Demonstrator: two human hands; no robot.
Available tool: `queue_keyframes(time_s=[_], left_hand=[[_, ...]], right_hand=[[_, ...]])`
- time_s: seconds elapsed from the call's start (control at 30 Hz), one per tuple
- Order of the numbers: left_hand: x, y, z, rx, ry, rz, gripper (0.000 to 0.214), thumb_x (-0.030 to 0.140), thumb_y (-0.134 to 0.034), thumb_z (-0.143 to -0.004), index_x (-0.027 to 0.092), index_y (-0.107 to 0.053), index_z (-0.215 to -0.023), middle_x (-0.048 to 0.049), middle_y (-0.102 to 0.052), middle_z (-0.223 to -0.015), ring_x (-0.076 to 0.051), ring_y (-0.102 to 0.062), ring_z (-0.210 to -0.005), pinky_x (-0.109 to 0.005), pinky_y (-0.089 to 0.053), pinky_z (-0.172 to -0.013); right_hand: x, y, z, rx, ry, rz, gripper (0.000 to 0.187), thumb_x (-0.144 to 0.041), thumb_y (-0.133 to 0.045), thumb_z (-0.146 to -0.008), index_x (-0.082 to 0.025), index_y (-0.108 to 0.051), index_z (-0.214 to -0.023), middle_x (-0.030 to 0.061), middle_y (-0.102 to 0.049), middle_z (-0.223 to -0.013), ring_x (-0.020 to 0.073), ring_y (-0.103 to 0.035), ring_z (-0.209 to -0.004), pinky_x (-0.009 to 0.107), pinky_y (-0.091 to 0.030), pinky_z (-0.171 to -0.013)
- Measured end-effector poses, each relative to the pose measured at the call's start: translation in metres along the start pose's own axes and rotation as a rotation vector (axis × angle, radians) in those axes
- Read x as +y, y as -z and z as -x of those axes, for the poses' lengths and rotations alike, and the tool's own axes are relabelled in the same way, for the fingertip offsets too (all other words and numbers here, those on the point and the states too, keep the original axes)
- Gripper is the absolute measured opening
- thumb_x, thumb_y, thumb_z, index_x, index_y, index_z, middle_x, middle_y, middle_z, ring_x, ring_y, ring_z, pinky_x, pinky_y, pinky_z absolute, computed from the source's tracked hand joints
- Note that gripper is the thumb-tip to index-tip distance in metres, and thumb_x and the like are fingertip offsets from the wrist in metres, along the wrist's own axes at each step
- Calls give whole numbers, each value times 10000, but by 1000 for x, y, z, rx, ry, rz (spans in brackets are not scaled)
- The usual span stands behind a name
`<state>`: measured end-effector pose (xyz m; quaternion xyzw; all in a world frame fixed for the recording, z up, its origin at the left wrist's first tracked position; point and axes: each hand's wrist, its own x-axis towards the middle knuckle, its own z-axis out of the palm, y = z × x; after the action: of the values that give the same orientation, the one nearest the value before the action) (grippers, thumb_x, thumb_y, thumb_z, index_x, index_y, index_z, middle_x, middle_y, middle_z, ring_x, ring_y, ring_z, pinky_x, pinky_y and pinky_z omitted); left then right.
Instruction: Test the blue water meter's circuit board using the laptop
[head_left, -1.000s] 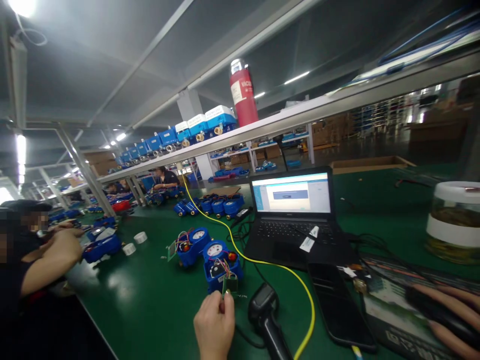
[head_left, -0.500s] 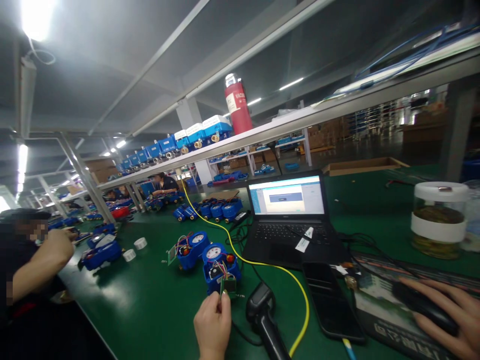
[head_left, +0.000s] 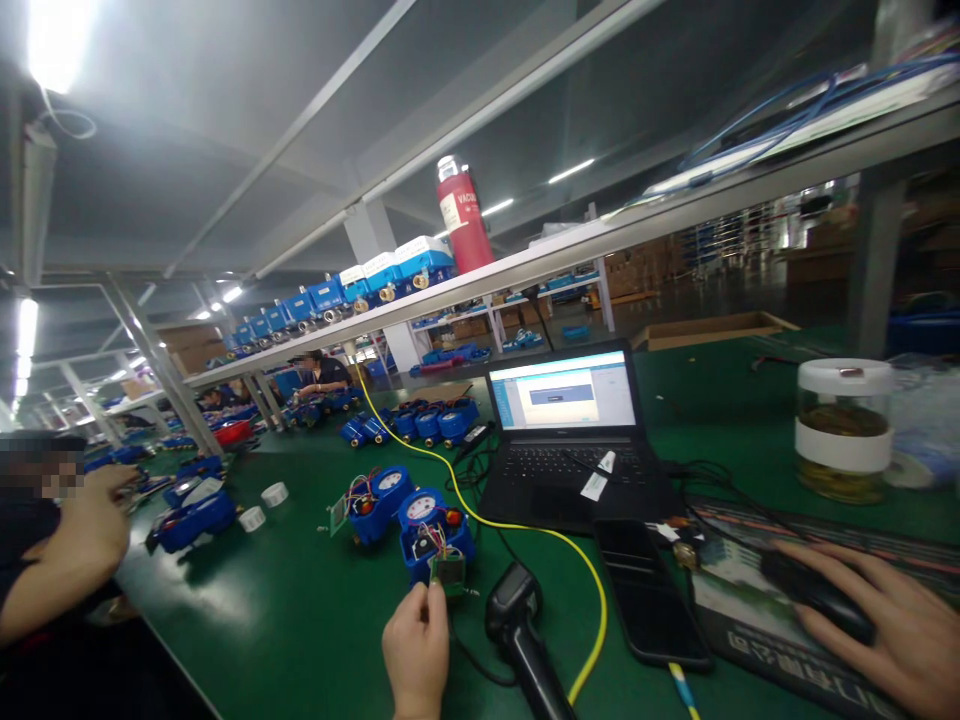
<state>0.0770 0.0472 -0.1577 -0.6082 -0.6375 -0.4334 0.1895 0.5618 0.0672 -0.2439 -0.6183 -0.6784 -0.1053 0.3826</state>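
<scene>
Between the thumb and finger of my left hand [head_left: 417, 640] is the edge of a small green circuit board [head_left: 450, 574] with a dark display. Wires run from the board into an opened blue water meter [head_left: 435, 532] with a round white dial. A second opened blue meter [head_left: 379, 500] sits just behind it to the left, its own board hanging out on wires. My right hand [head_left: 889, 625] is wrapped over a black computer mouse [head_left: 817, 594] on a printed mouse mat [head_left: 757, 655]. An open laptop [head_left: 570, 440] stands ahead, its screen lit with a dialog box.
A black barcode scanner [head_left: 517, 620] and a phone [head_left: 649, 595] lie between my hands. A yellow cable [head_left: 600, 600] crosses the green table. At right stands a lidded jar [head_left: 841, 430]. Blue meters and a red flask [head_left: 466, 225] line the overhead shelf. A co-worker [head_left: 60, 540] sits at left.
The whole view has shifted slightly, with most things sitting a little further left in the picture. Both hands keep their places on the circuit board and the mouse.
</scene>
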Motion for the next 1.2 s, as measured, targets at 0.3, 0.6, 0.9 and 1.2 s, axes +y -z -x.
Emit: queue_keyframes(time_s=[0.3, 0.6, 0.9, 1.2], left_hand=[[-6, -2, 0, -80, 65, 69, 382, 384, -440, -864, 197, -472, -533, 54, -481, -467, -78, -451, -433, -194, -325, -471], [-6, -4, -3, 12, 9, 116, 383, 375, -456, -840, 196, -461, -502, 48, -473, -436, -79, -429, -398, -207, -296, -433], [-10, -5, 2, -16, -38, 95, 390, 359, -417, -867, 198, -421, -511, 46, -446, -446, -79, -409, -405, -216, -289, -445], [-7, -2, 1, -5, -92, 136, 379, 333, -439, -864, 196, -421, -511, 55, -431, -442, -71, -387, -389, -204, -291, -431]], right_hand=[[-25, 22, -7, -36, 29, 32, 471, -531, -427, -818, -259, -610, -1156, 96, -590, -1091, 254, -611, -961, 408, -548, -808], [-24, 17, -8, -76, -44, 12, 538, -571, -439, -760, -259, -602, -1168, 94, -578, -1123, 266, -596, -991, 424, -542, -822], [-28, 20, -11, -151, -156, -36, 661, -649, -360, -701, -235, -611, -1152, 116, -568, -1118, 287, -578, -990, 466, -501, -851], [-30, 22, -10, -138, -153, -37, 613, -597, -372, -717, -236, -605, -1153, 113, -567, -1111, 274, -575, -978, 426, -506, -791]])
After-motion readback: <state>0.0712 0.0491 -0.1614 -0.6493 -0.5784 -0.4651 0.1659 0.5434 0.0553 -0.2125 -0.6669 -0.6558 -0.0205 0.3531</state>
